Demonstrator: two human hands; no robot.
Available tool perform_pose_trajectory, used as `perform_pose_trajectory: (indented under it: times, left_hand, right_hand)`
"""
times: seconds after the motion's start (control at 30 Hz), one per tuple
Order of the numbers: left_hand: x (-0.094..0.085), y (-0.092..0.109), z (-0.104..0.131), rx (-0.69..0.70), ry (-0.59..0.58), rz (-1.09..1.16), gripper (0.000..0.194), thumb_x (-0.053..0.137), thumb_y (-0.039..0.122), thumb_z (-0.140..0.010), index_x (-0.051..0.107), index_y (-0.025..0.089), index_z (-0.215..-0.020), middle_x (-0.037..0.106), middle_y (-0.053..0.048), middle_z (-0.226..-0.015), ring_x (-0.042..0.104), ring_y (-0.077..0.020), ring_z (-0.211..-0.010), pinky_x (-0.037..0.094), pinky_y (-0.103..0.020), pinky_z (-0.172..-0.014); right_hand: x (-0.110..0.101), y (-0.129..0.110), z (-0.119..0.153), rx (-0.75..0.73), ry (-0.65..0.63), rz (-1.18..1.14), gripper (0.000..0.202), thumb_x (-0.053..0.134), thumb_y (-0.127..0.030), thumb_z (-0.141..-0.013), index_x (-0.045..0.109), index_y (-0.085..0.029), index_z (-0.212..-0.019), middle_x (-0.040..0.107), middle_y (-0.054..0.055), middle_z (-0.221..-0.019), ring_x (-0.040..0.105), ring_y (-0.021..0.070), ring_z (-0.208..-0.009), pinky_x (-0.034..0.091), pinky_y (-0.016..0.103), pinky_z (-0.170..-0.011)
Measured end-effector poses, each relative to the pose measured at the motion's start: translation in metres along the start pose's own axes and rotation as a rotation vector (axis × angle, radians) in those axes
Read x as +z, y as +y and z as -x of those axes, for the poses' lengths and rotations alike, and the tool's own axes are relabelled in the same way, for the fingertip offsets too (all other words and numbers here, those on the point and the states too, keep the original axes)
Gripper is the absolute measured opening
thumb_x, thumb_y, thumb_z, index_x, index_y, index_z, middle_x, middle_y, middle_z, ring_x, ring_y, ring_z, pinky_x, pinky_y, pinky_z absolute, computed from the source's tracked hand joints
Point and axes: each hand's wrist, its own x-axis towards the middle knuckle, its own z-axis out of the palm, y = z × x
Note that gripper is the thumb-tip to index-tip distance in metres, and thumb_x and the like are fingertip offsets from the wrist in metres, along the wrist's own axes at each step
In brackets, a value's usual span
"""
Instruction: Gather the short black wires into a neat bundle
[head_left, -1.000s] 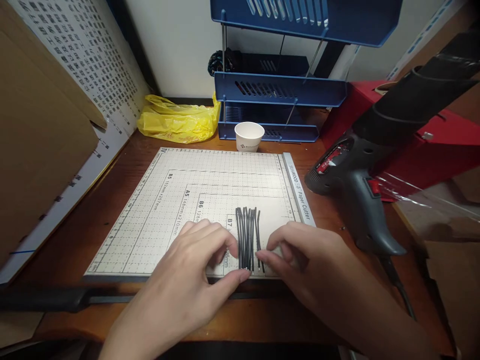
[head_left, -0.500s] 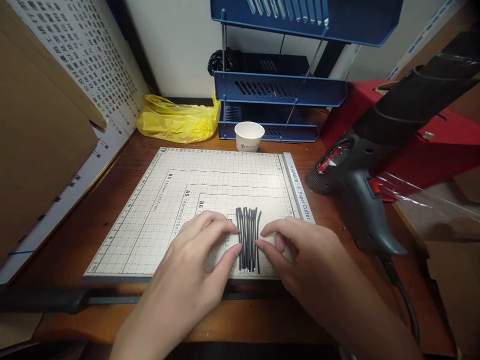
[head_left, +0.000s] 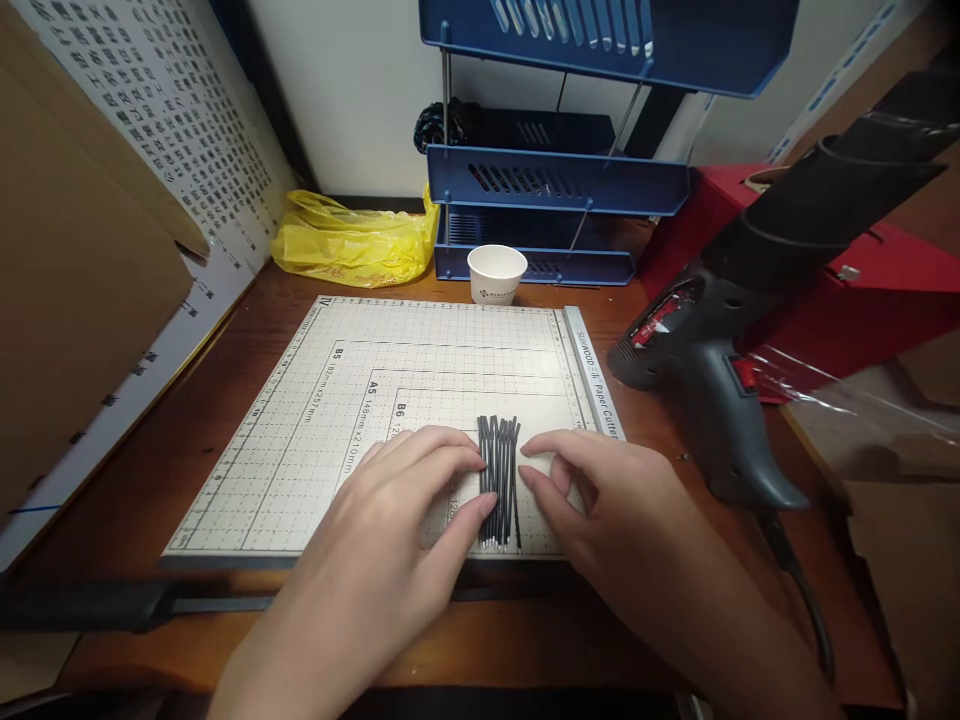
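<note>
Several thin black wires [head_left: 501, 480] lie side by side on the paper cutter's gridded board [head_left: 300, 440], their silvery tips toward the front edge. My left hand [head_left: 405, 510] is at their left side, with finger and thumb apart and the thumb tip resting on the leftmost wires. Just right of the bundle is my right hand [head_left: 607, 500], its thumb and index finger apart with nothing between them and a small gap to the wires.
A white paper cup [head_left: 496, 275] stands behind the board, near blue trays [head_left: 555, 180] and a yellow plastic bag [head_left: 352, 240]. On the right are a black heat gun [head_left: 697, 370] and a red box [head_left: 847, 300]. The cutter's black handle [head_left: 90, 605] lies front left.
My left thumb has moved right onto the wires, and the bundle looks narrower. My right thumb and fingertip have drawn slightly away from the wires. The view has shifted a little.
</note>
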Motion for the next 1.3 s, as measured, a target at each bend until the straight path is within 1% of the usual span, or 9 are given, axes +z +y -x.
perform_pose_trajectory:
  times: [0.13,0.27,0.4,0.47,0.53,0.63,1.0,1.17,1.3]
  left_hand:
    - [0.004,0.004,-0.006,-0.028,0.021,-0.009,0.008,0.052,0.031,-0.096,0.058,0.025,-0.095,0.061,0.000,-0.103,0.055,-0.0186,-0.094,0.044,-0.034,-0.082]
    - [0.008,0.002,-0.007,-0.041,0.088,0.032,0.007,0.053,0.028,-0.096,0.055,0.023,-0.092,0.060,0.000,-0.098,0.053,-0.0175,-0.092,0.042,-0.034,-0.082]
    - [0.006,0.000,-0.004,-0.054,0.069,0.070,0.004,0.055,0.027,-0.095,0.054,0.024,-0.092,0.060,0.001,-0.098,0.053,-0.0168,-0.092,0.042,-0.033,-0.081]
    - [0.004,0.000,-0.003,-0.058,0.056,0.080,0.003,0.056,0.025,-0.094,0.054,0.024,-0.093,0.060,0.001,-0.099,0.052,-0.0168,-0.093,0.041,-0.033,-0.082]
    - [0.003,0.000,-0.003,-0.057,0.050,0.092,0.002,0.055,0.024,-0.094,0.053,0.024,-0.093,0.060,0.001,-0.100,0.052,-0.0169,-0.094,0.041,-0.032,-0.082]
    - [0.003,0.000,-0.004,-0.050,0.050,0.103,0.002,0.056,0.024,-0.094,0.054,0.024,-0.093,0.060,0.001,-0.100,0.053,-0.0170,-0.095,0.041,-0.032,-0.083]
    - [0.005,-0.001,-0.004,-0.033,0.079,0.061,0.008,0.058,0.026,-0.093,0.052,0.024,-0.089,0.059,0.003,-0.097,0.052,-0.0164,-0.092,0.041,-0.033,-0.082]
    - [0.005,-0.001,-0.005,-0.028,0.066,0.066,0.007,0.058,0.026,-0.093,0.053,0.025,-0.089,0.059,0.004,-0.098,0.052,-0.0164,-0.093,0.041,-0.033,-0.082]
    - [0.005,-0.002,-0.004,-0.020,0.060,0.065,0.010,0.061,0.029,-0.092,0.053,0.025,-0.088,0.060,0.004,-0.099,0.052,-0.0164,-0.095,0.041,-0.034,-0.083]
  right_hand:
    - [-0.002,0.000,-0.006,0.010,0.044,0.010,0.009,0.059,-0.019,-0.087,0.067,-0.023,-0.085,0.058,-0.004,-0.064,0.050,0.0131,-0.058,0.031,0.028,-0.056]
    - [-0.001,0.003,-0.012,-0.027,0.086,0.040,0.013,0.059,-0.017,-0.085,0.068,-0.023,-0.093,0.061,-0.003,-0.070,0.053,0.0143,-0.063,0.034,0.028,-0.062]
    - [0.002,0.002,-0.013,-0.032,0.089,0.050,0.015,0.060,-0.016,-0.085,0.067,-0.023,-0.096,0.061,-0.004,-0.072,0.054,0.0147,-0.066,0.034,0.029,-0.066]
    - [0.003,0.000,-0.011,-0.021,0.094,0.038,0.011,0.061,-0.018,-0.085,0.066,-0.022,-0.093,0.059,-0.004,-0.069,0.052,0.0143,-0.065,0.033,0.029,-0.065]
    - [0.004,-0.001,-0.008,-0.026,0.081,0.036,0.005,0.061,-0.018,-0.085,0.063,-0.021,-0.081,0.055,-0.004,-0.064,0.049,0.0138,-0.061,0.031,0.029,-0.063]
    - [0.005,-0.002,-0.004,-0.055,0.060,0.060,0.017,0.061,-0.016,-0.084,0.056,-0.020,-0.068,0.049,-0.004,-0.058,0.044,0.0133,-0.057,0.027,0.030,-0.060]
    - [0.009,-0.002,0.000,-0.059,0.061,0.011,0.018,0.062,-0.017,-0.087,0.055,-0.022,-0.071,0.048,-0.005,-0.060,0.043,0.0130,-0.057,0.025,0.029,-0.059]
    - [0.007,-0.003,0.002,-0.039,0.051,0.004,0.016,0.063,-0.023,-0.088,0.057,-0.022,-0.073,0.050,-0.005,-0.061,0.044,0.0134,-0.058,0.026,0.029,-0.059]
    - [0.004,-0.003,0.002,-0.030,0.048,-0.004,0.017,0.061,-0.017,-0.087,0.058,-0.022,-0.071,0.051,-0.005,-0.061,0.045,0.0128,-0.058,0.027,0.028,-0.059]
